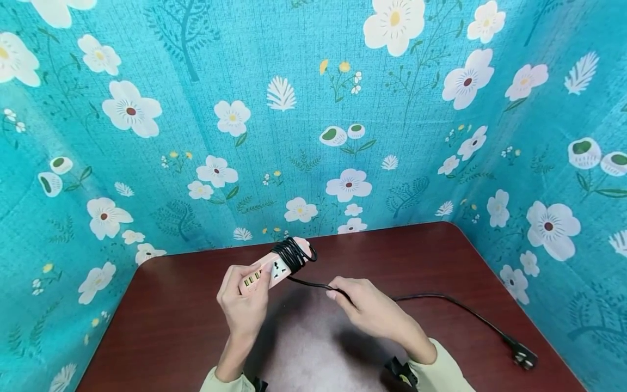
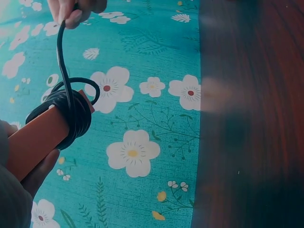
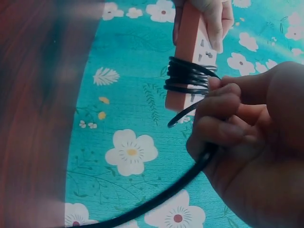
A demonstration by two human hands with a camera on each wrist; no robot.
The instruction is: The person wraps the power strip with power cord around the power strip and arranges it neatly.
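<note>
My left hand [image 1: 245,299] grips a pink and white power strip [image 1: 249,282] by its USB-port end, thumb across the face. Several turns of black cord [image 1: 292,255] wrap around the strip's other end, and a loose loop stands out there. To the right, my right hand [image 1: 374,309] pinches the cord a short way from the strip. In the right wrist view the right hand's fingers [image 3: 218,128] curl around the cord. From that hand the cord trails right to a black plug [image 1: 524,356]. The left wrist view shows the strip's plain underside [image 2: 40,140].
Below the hands is a dark red-brown table [image 1: 166,321] with rounded back corners. A teal flowered cloth [image 1: 303,136] stands behind it and along both sides. The plug end lies near the table's right edge.
</note>
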